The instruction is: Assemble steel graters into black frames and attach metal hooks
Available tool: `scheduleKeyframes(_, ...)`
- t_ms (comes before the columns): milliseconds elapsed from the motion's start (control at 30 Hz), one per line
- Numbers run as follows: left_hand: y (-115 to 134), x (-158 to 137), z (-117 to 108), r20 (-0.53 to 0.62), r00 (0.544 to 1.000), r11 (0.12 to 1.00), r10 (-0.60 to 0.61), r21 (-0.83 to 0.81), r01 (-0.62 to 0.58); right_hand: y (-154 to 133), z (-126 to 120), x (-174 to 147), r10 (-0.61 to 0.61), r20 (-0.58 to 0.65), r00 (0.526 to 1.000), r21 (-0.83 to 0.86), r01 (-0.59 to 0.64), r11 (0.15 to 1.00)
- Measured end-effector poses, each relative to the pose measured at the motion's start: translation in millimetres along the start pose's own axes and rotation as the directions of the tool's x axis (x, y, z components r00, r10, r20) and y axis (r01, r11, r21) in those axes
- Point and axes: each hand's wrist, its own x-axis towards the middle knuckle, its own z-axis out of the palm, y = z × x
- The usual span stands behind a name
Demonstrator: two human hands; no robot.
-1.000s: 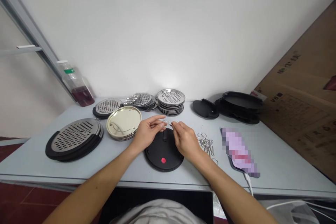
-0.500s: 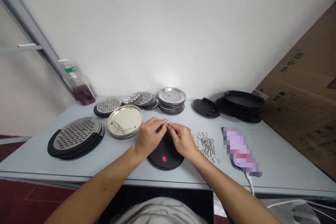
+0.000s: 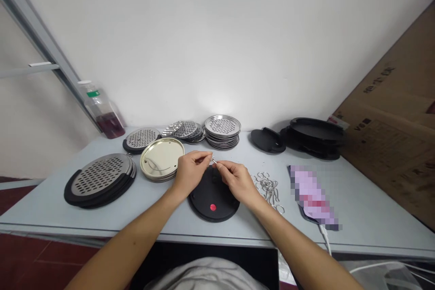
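My left hand [image 3: 190, 173] and my right hand [image 3: 237, 179] meet above a black round base [image 3: 214, 213] with a red dot. Between their pinched fingertips is a small shiny metal piece [image 3: 214, 161], too small to make out fully; both hands appear to grip it. Just right of my right hand lies a loose heap of metal rings and hooks [image 3: 269, 188]. Left of my left hand sits a stack of gold-coloured round plates [image 3: 161, 158], a thin curved strand lying on the top one. The middle of the black base is partly covered by my hands.
At the left are black-rimmed grater discs [image 3: 98, 179] and another grater [image 3: 142, 138]. Perforated metal discs [image 3: 222, 126] are stacked by the wall. Black round parts [image 3: 314, 133], a cabled phone-like object [image 3: 312, 197], a bottle [image 3: 108, 118] and a carton [image 3: 390, 113] surround the workspace.
My fingertips have drawn slightly apart and moved a little left, showing more of the small metal piece. More of the black base is visible. The camera view has shifted slightly.
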Motion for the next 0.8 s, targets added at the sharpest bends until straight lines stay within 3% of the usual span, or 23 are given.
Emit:
scheduleKeyframes(100, -2.8, 5.6, -0.8, 0.126, 0.949, 0.907, -0.287, -0.284, 0.312, 0.4, -3.1, 1.9, -0.013, -0.093, 0.996, -0.055, 0.008, 0.998)
scheduleKeyframes(167, -2.8, 7.5, -2.1, 0.196, 0.923, 0.842, -0.331, -0.38, 0.383, -0.3, -4.2, 2.4, -0.041, -0.192, 0.981, -0.122, 0.017, 0.992)
scheduleKeyframes(233, -0.4, 7.3, -3.4, 0.242, 0.927, 0.836, -0.287, -0.408, 0.366, -2.2, -3.2, 1.5, -0.094, -0.228, 0.969, -0.19, 0.05, 0.981)
scheduleKeyframes(300, 3.1, 5.5, -4.0, 0.254, 0.94, 0.865, -0.227, -0.391, 0.314, -4.1, -0.9, 0.0, -0.143, -0.178, 0.974, -0.228, 0.101, 0.969)
scheduleKeyframes(433, 7.4, 1.2, -3.7, 0.134, 0.981, 0.934, -0.141, -0.309, 0.177, -5.5, -0.2, -1.0, -0.104, -0.155, 0.982, -0.19, 0.074, 0.979)
scheduleKeyframes(533, 8.3, -0.7, -3.3, 0.095, 0.992, 0.954, -0.078, -0.282, 0.102, -6.2, -5.1, 2.4, -0.029, -0.166, 0.986, 0.045, 0.037, 0.998)
scheduleKeyframes(600, 9.2, -1.5, -2.8, 0.118, 0.992, 0.956, -0.036, -0.284, 0.068, -6.4, -8.4, 5.5, 0.003, -0.063, 0.998, 0.243, 0.013, 0.97)
scheduleKeyframes(667, 10.0, -2.3, -2.2, 0.124, 0.992, 0.965, 0.0, -0.26, 0.032, -5.0, -10.5, 8.1, 0.036, 0.015, 0.999, 0.339, -0.039, 0.94)
scheduleKeyframes(733, 9.3, -2.8, -1.3, 0.086, 0.996, 0.984, 0.02, -0.178, -0.004, -1.8, -11.6, 9.6, 0.075, -0.034, 0.997, 0.31, -0.061, 0.949)
scheduleKeyframes(800, 6.4, -2.9, -0.2, 0.044, 0.998, 0.997, 0.037, -0.073, -0.034, 2.6, -12.1, 9.7, 0.05, -0.146, 0.988, 0.172, -0.025, 0.985)
